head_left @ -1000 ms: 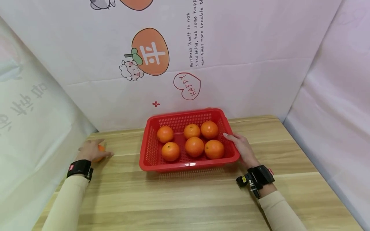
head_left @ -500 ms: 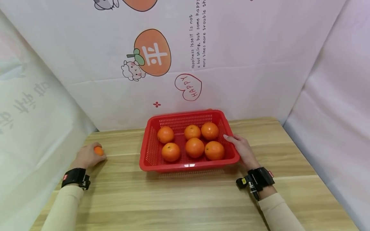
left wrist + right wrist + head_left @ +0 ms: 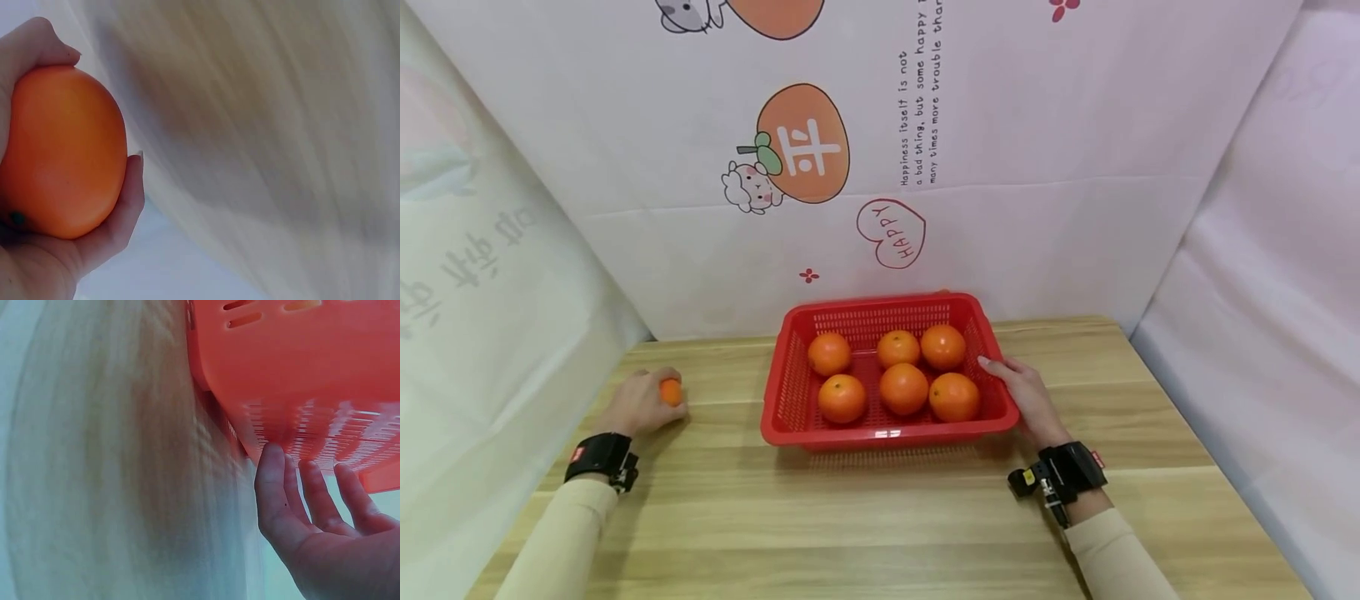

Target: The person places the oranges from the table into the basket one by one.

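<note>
At the left of the table, my left hand [image 3: 638, 403] grips an orange [image 3: 671, 392]. In the left wrist view its thumb and fingers curl round the orange [image 3: 65, 150]; part of the fruit is hidden by the hand. A red plastic basket [image 3: 887, 437] with slotted sides stands mid-table and contains several oranges [image 3: 904, 388]. My right hand [image 3: 1032, 402] holds the basket's right side, thumb over the rim. The right wrist view shows that hand's fingers [image 3: 272, 481] against the outside of the slotted wall [image 3: 269, 369].
The wooden table [image 3: 850, 525] has a white printed sheet [image 3: 1037, 167] behind it and white cloth at both sides. A bit of orange [image 3: 943, 292] shows behind the basket's back rim. Black camera bands [image 3: 601, 456] sit on both wrists.
My left fingers, spread over the orange a second ago, have curled round it. That hand has since shifted slightly right with the orange. The right hand keeps its grip on the basket.
</note>
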Motion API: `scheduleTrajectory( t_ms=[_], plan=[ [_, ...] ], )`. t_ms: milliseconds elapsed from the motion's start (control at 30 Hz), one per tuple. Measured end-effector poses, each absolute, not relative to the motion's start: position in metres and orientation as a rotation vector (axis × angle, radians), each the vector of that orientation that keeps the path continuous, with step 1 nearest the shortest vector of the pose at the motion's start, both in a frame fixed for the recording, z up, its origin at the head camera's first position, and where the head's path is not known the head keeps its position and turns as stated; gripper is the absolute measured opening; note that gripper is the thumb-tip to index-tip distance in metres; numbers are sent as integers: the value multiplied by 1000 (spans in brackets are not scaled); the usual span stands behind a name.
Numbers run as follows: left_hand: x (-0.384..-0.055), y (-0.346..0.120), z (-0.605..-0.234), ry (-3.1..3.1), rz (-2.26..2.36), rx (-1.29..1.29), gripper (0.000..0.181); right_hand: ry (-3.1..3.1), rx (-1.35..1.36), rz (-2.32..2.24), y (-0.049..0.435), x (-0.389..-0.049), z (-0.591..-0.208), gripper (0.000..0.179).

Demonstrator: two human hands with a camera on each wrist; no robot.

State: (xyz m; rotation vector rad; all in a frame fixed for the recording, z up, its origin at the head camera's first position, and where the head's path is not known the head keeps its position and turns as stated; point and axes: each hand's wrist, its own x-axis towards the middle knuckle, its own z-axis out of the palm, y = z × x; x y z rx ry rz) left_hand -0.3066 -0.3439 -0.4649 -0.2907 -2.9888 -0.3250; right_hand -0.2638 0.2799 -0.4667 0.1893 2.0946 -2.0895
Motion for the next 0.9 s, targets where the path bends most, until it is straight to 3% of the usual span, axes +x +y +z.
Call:
scheduleTrajectory(
  t_ms=[900],
  plan=[
    [-309, -212, -398, -2750, -556, -737, 41, 2089, 178, -2085, 280, -262, -468, 77]
  ],
)
